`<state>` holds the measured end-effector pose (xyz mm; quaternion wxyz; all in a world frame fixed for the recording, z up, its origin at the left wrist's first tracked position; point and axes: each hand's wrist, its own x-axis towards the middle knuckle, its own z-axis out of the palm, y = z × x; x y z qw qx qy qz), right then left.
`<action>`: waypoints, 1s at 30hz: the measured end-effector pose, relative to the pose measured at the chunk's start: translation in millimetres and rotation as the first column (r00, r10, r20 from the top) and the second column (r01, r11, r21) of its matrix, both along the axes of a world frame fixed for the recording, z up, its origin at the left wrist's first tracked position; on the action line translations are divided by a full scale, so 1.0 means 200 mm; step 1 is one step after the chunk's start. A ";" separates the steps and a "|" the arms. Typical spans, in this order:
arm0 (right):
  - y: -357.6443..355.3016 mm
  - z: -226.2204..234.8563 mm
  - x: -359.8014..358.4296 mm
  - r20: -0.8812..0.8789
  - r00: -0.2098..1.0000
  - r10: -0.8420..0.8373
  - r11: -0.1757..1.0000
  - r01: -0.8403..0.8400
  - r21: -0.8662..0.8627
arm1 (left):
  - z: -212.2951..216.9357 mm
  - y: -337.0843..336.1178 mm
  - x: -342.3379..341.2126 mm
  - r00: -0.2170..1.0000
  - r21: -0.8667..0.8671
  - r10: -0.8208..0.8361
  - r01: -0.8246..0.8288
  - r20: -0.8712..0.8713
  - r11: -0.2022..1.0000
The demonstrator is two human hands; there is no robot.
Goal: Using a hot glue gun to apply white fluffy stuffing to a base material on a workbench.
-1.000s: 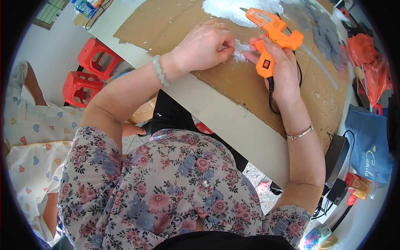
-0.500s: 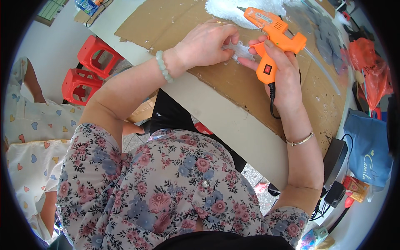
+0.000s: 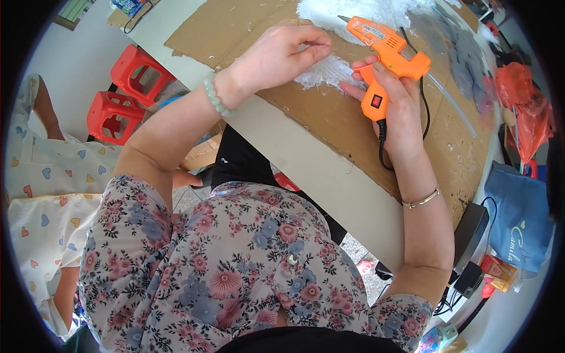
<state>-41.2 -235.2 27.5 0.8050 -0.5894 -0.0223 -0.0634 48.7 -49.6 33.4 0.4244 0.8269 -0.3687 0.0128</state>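
Note:
My right hand (image 3: 402,113) grips an orange hot glue gun (image 3: 376,97) by its handle, the nozzle aimed up and to the left. The black cord runs from the bottom of the handle. To the left, my left hand (image 3: 276,57) hovers over the cardboard with thumb and forefinger pinched together; anything between them is too small to make out. Just below those fingertips, a small white fluffy piece (image 3: 325,73) lies on the cardboard, reaching toward my right fingers. Behind the glue gun's nozzle sits a larger white fluffy heap (image 3: 341,16).
Brown cardboard (image 3: 347,126) covers much of the white table (image 3: 306,144). Grey flat pieces (image 3: 465,59) and a clear glue stick (image 3: 452,97) lie at the right. Beyond hang a red plastic bag (image 3: 521,100) and a blue bag (image 3: 512,217). Red stools (image 3: 112,117) and another person's patterned clothing (image 3: 53,176) are left.
My left hand has drawn up and left, away from my right fingers, uncovering more of the small white fluffy piece. The glue gun has barely shifted.

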 end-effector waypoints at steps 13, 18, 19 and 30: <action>-0.06 0.00 -0.01 0.063 0.997 -0.042 0.997 0.038 0.074 | -0.08 0.00 -0.13 0.666 0.359 -0.284 0.025 0.690 0.933; -0.07 0.03 -0.01 0.027 0.992 -0.121 0.993 0.121 -0.003 | -0.08 0.01 -0.13 0.680 0.339 -0.270 0.034 0.682 0.940; -0.07 0.03 -0.01 -0.009 0.987 -0.163 0.986 0.162 -0.040 | -0.08 0.01 -0.13 0.689 0.317 -0.265 0.053 0.674 0.947; -0.06 0.01 -0.02 0.013 0.996 -0.083 0.996 0.083 0.024 | -0.07 0.00 -0.15 0.714 0.273 -0.245 0.078 0.656 0.959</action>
